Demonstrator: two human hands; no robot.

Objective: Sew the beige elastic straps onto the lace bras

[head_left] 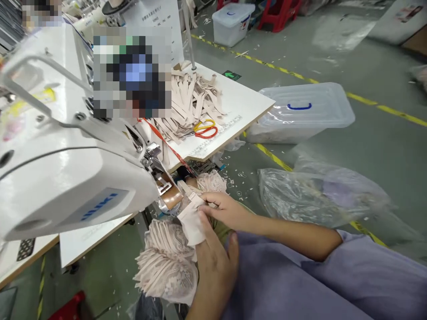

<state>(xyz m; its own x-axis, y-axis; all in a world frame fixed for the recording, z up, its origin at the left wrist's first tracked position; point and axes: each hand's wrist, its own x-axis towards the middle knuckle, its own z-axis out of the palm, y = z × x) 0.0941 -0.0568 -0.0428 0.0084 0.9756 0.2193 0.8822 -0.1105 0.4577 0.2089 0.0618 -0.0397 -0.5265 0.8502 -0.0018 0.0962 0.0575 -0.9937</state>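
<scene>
A small beige fabric piece (192,224) with a narrow strap-like end is between my hands, close to the sewing machine's (100,186) metal feed area (168,189). My right hand (225,211) pinches its right edge with thumb and fingers. Below it, my left hand (215,264) has its fingers closed at the lower edge of the same piece, thumb standing away; its fingertips are partly hidden. Beside the left hand hangs a bundle of pleated beige lace pieces (167,262). More lace (213,181) shows behind the right hand.
On the white worktable (247,104) lie a heap of beige strips (190,100) and scissors (205,129) with red and yellow handles. An orange-red cord (167,144) runs down by the machine. A lidded plastic bin (307,106) and plastic bags (316,195) are on the floor.
</scene>
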